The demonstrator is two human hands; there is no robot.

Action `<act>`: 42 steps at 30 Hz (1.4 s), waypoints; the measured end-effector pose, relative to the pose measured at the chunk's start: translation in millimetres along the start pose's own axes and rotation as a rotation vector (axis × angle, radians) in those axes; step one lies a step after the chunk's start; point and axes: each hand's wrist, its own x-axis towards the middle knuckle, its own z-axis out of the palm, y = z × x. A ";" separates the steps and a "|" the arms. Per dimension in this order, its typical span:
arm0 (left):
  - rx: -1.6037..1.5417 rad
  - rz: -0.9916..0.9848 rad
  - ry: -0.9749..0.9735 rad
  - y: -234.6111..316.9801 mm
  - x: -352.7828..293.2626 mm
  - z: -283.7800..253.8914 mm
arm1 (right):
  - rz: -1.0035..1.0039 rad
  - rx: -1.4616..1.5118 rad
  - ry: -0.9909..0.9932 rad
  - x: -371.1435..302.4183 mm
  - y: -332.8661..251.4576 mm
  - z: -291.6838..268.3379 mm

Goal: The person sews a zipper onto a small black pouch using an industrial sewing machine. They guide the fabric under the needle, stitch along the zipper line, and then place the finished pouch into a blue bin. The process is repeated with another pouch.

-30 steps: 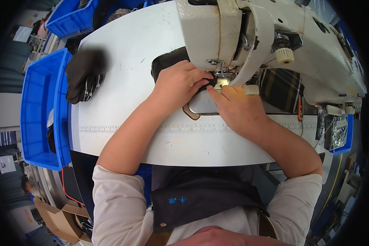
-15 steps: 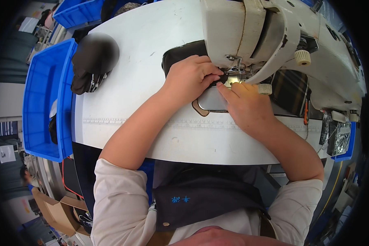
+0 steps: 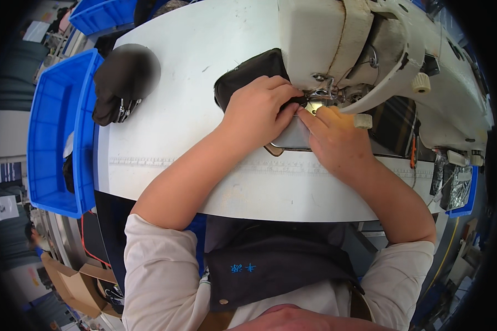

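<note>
A black fabric piece with a zipper edge (image 3: pixel 248 71) lies on the white table (image 3: pixel 193 110) under the head of a cream sewing machine (image 3: pixel 337 38). My left hand (image 3: pixel 257 107) presses down on this fabric, fingers curled toward the needle area (image 3: pixel 320 96). My right hand (image 3: pixel 339 138) rests beside it on the metal plate (image 3: pixel 292 138), fingertips pinching the fabric edge just below the presser foot. The two hands touch at the fingertips.
A pile of black zippered pieces (image 3: pixel 121 83) lies at the table's left. A blue bin (image 3: pixel 52 149) hangs off the left edge, another blue bin (image 3: pixel 102 14) stands at the far left back. Dark plaid cloth (image 3: pixel 392 124) sits behind the machine arm. Cardboard boxes (image 3: pixel 74 281) stand on the floor.
The view has shifted so table and machine sit further right and lower. Both hands have stayed at the needle, fingers closing tighter on the fabric edge.
</note>
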 end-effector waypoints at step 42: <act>0.098 0.183 -0.062 7.5 -9.0 -3.9 | -0.035 0.111 -0.065 -1.1 -5.7 -10.9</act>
